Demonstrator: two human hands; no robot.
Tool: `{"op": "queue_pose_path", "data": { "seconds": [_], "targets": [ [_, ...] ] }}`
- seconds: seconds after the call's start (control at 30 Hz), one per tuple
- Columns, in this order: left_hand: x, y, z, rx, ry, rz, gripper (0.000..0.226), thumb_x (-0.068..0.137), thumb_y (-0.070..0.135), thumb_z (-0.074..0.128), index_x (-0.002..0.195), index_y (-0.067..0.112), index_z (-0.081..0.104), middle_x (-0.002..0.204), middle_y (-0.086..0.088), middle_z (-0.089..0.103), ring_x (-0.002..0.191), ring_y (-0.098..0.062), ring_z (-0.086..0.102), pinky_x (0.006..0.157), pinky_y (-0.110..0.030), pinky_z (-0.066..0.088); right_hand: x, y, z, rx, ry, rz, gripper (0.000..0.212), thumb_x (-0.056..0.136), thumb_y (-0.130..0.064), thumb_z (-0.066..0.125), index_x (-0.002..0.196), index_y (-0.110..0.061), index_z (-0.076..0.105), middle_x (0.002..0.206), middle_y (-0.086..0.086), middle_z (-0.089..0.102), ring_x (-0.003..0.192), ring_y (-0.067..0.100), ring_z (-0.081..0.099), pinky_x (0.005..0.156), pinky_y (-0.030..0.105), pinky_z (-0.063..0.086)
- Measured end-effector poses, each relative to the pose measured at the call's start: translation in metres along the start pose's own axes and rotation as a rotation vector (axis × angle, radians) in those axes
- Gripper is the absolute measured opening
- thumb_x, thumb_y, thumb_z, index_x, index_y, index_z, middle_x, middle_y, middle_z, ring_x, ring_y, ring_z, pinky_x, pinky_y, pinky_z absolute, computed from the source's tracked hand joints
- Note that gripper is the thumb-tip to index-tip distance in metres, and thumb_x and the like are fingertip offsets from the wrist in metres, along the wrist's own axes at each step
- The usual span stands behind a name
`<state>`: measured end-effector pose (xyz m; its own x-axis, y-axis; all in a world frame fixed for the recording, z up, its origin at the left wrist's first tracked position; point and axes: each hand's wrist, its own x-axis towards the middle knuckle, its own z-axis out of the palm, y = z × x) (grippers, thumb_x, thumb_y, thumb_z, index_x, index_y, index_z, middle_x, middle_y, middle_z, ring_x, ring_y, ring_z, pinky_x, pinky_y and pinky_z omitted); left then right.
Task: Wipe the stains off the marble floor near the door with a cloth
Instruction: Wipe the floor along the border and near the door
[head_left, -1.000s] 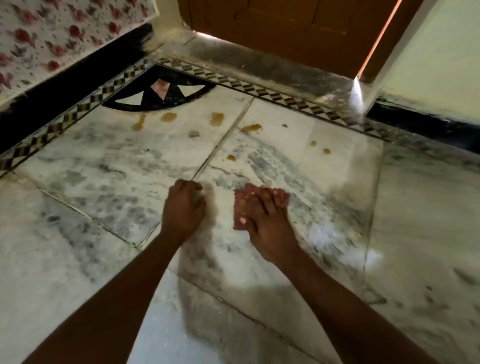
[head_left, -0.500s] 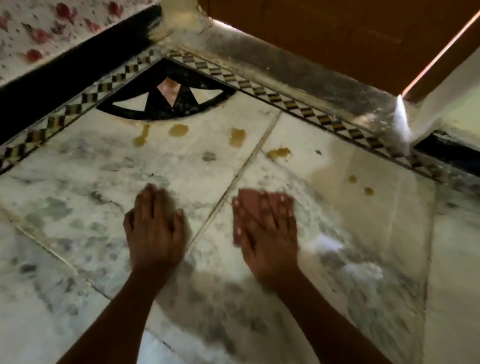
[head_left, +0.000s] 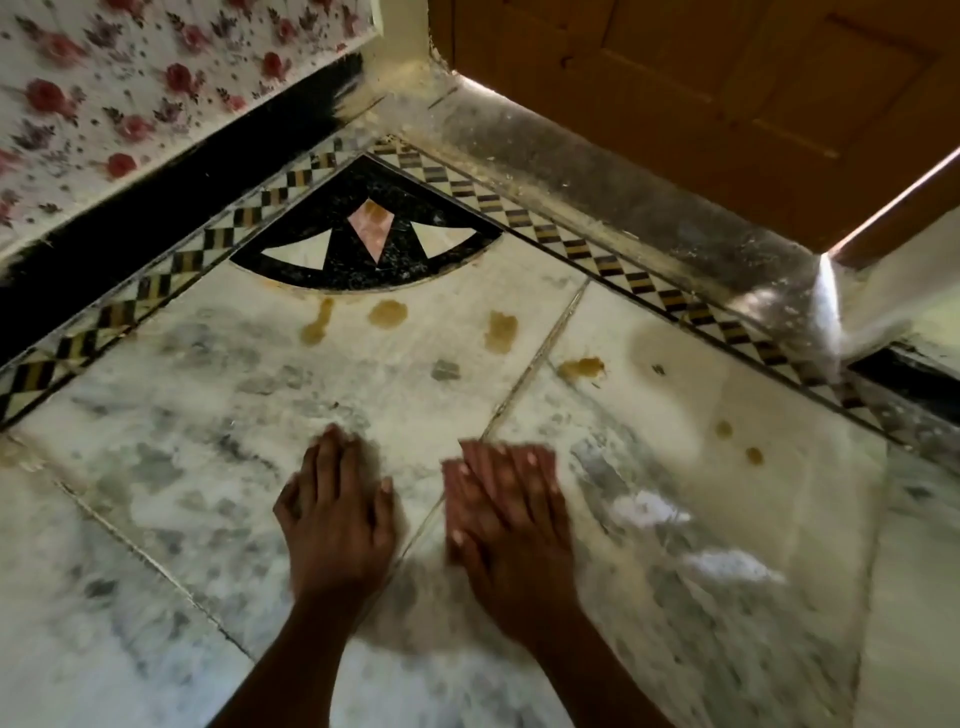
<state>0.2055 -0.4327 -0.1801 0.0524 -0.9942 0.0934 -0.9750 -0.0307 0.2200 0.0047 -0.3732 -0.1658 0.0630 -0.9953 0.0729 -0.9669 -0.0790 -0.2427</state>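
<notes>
From your head view: your right hand (head_left: 506, 519) lies flat, fingers spread, pressing the blurred pinkish-red cloth (head_left: 498, 457) onto the grey-veined white marble floor (head_left: 208, 467); your left hand (head_left: 337, 519) braces flat, holding nothing. Wiping has barely begun. Next, push forward to the amber-brown stains (head_left: 387, 313) near the brown wooden door (head_left: 701, 93).

No text, label, brand, number or sign is showing anywhere in this view. The marble floor (head_left: 208, 415), the door (head_left: 701, 78) and the flowered wall covering (head_left: 130, 78) are carrying only patterns and stains, nothing that can be read.
</notes>
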Motion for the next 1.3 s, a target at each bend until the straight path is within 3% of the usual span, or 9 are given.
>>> {"op": "queue_pose_path", "data": {
  "seconds": [0.23,0.33,0.43,0.53,0.67,0.8,0.93,1.17,1.3],
  "targets": [
    [0.005,-0.004,0.007,-0.007,0.028,-0.010,0.063,0.099,0.047,0.046,0.152,0.013,0.053,0.169,-0.010,0.041,0.155,-0.030,0.040,0.114,-0.053,0.034,0.105,0.033,0.028,0.019,0.048,0.613,0.072,0.107,-0.055,0.031,0.171,-0.032,0.006,0.178,0.020,-0.001,0.161,0.054,-0.005,0.128,0.069,0.004],
    [0.003,-0.005,0.006,-0.001,0.041,-0.005,0.063,0.100,0.047,0.044,0.152,0.013,0.053,0.169,-0.010,0.041,0.154,-0.030,0.041,0.114,-0.053,0.035,0.119,-0.011,0.033,-0.002,-0.069,0.244,0.071,0.107,-0.054,0.031,0.170,-0.036,0.004,0.180,0.009,-0.008,0.162,0.047,-0.013,0.128,0.069,0.005],
    [0.004,-0.003,0.003,-0.015,0.033,0.000,0.064,0.101,0.048,0.041,0.153,0.012,0.053,0.170,-0.010,0.040,0.154,-0.030,0.042,0.114,-0.053,0.036,0.059,-0.006,0.015,0.012,-0.038,-0.098,0.063,0.108,-0.049,0.041,0.168,-0.041,0.022,0.180,-0.002,0.013,0.167,0.033,0.004,0.128,0.062,0.019],
    [0.002,0.000,0.003,-0.030,0.038,-0.036,0.063,0.101,0.047,0.043,0.153,0.012,0.054,0.170,-0.010,0.040,0.154,-0.030,0.042,0.114,-0.053,0.036,0.041,0.038,0.000,0.010,-0.020,0.066,0.068,0.106,-0.049,0.043,0.168,-0.045,0.016,0.179,0.000,0.017,0.166,0.035,0.011,0.127,0.065,0.023],
    [0.006,-0.005,0.007,-0.027,0.039,-0.011,0.063,0.101,0.046,0.047,0.154,0.014,0.052,0.170,-0.009,0.040,0.155,-0.029,0.041,0.115,-0.053,0.035,0.133,0.019,0.019,0.044,-0.164,0.571,0.072,0.109,-0.058,0.021,0.162,-0.041,-0.025,0.176,0.014,-0.021,0.160,0.047,-0.022,0.128,0.069,-0.003],
    [0.002,-0.004,0.005,-0.057,0.029,-0.020,0.063,0.100,0.045,0.048,0.154,0.013,0.053,0.170,-0.009,0.040,0.155,-0.028,0.042,0.116,-0.051,0.036,0.176,-0.039,0.029,0.029,-0.395,0.163,0.074,0.110,-0.054,0.025,0.163,-0.040,-0.025,0.168,0.005,-0.043,0.154,0.041,-0.040,0.126,0.066,-0.012],
    [0.005,-0.004,0.003,-0.064,0.008,-0.026,0.064,0.099,0.045,0.051,0.154,0.012,0.053,0.170,-0.010,0.040,0.154,-0.029,0.044,0.117,-0.051,0.037,0.111,-0.023,0.028,-0.070,-0.182,-0.203,0.065,0.107,-0.056,0.035,0.168,-0.045,0.015,0.180,-0.002,0.004,0.166,0.036,-0.003,0.129,0.061,0.015],
    [0.004,-0.006,0.007,-0.108,-0.006,-0.030,0.063,0.101,0.044,0.049,0.157,0.015,0.049,0.171,-0.009,0.039,0.156,-0.028,0.039,0.120,-0.052,0.035,0.198,-0.051,0.052,-0.008,-0.155,0.190,0.072,0.097,-0.063,0.016,0.165,-0.045,0.029,0.179,0.009,0.013,0.164,0.045,0.002,0.129,0.062,0.006],
    [0.003,-0.010,0.001,-0.274,-0.002,-0.056,0.059,0.102,0.036,0.041,0.154,0.011,0.052,0.168,-0.010,0.043,0.154,-0.030,0.042,0.121,-0.048,0.036,0.170,-0.062,0.047,-0.047,-0.263,-0.075,0.070,0.101,-0.068,0.002,0.168,-0.047,0.009,0.181,0.001,-0.003,0.164,0.040,-0.012,0.130,0.065,0.003]
  ]
}}
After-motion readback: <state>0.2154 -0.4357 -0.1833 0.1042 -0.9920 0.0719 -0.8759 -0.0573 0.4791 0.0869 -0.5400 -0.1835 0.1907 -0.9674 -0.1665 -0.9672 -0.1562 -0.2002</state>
